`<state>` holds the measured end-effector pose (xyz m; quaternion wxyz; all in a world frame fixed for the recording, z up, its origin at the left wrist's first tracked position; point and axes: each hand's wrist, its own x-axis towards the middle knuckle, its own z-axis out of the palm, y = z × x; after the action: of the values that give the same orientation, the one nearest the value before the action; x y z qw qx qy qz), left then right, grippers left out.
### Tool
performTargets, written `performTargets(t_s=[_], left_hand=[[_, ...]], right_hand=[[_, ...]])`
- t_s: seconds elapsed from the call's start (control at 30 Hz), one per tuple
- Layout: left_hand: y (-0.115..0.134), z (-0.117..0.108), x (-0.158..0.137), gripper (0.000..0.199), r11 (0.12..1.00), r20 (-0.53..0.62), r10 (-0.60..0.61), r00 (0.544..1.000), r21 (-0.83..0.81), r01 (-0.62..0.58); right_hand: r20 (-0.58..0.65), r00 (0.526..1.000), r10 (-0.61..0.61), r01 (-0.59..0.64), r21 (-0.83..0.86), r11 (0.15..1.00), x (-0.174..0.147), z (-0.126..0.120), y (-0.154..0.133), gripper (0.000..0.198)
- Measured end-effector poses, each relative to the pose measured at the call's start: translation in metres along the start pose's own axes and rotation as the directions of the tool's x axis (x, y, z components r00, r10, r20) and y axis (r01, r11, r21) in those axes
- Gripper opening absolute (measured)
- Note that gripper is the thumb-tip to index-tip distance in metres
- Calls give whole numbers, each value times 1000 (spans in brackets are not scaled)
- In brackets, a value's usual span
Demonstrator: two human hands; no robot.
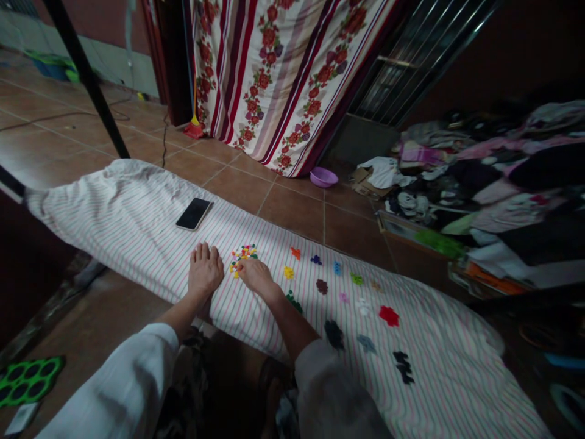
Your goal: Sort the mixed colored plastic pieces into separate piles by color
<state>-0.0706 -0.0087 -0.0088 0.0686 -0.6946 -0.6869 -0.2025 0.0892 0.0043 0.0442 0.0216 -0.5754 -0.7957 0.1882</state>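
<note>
At the far left a green plastic tray [28, 379] with round holes lies on the brown tiled floor [292, 207]. A thin, wrinkled striped cloth [137, 213] runs across the floor, and a flat black phone [194, 214] with a glossy face rests on it. Below the phone, the left hand [205, 270] lies palm down on the cloth, fingers straight and held close together, gripping nothing. Just beside it sits a loose mixed pile of tiny beads [243, 255], yellow, red and green. The right hand [255, 273] touches the pile's near edge with fingers bent toward it; whether they pinch a bead I cannot tell. Further right, small sorted heaps [389, 315] dot the cloth, each one colour: orange, blue, green, red, black. Behind hangs a flowered curtain [283, 73], with a round purple bowl [323, 177] at its foot. A jumbled heap of clothes [493, 183] fills the right side.
</note>
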Motion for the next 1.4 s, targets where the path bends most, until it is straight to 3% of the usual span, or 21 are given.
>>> performTargets(t_s=[0.17,0.47,0.57,0.67,0.77,1.0,1.23,1.4], left_hand=[[1,-1,0,44,1000,-15,9,1000,11,-8],[1,-2,0,45,999,-10,13,1000,35,-13],[1,-2,0,45,1000,-4,5,1000,24,-5],[1,-2,0,45,1000,-4,6,1000,14,-6],[1,-3,0,45,1000,-4,7,1000,14,-7],[2,-3,0,46,1000,-4,7,1000,27,-7],[4,-6,1,45,999,13,2,1000,38,-2],[5,-9,2,44,999,15,1,1000,39,-1]], right_hand=[[-29,1000,6,-4,45,999,-4,-2,-1,22],[-198,973,-120,166,237,957,-15,-1,7,14],[-228,968,-104,175,315,933,-17,6,15,13],[-263,965,24,98,444,891,-16,10,34,14],[-329,932,150,40,507,861,-14,3,64,20],[-463,806,370,-182,401,898,-4,-34,139,30],[-458,774,437,-279,373,885,12,-37,170,30],[-434,785,442,-327,316,891,16,-30,175,27]])
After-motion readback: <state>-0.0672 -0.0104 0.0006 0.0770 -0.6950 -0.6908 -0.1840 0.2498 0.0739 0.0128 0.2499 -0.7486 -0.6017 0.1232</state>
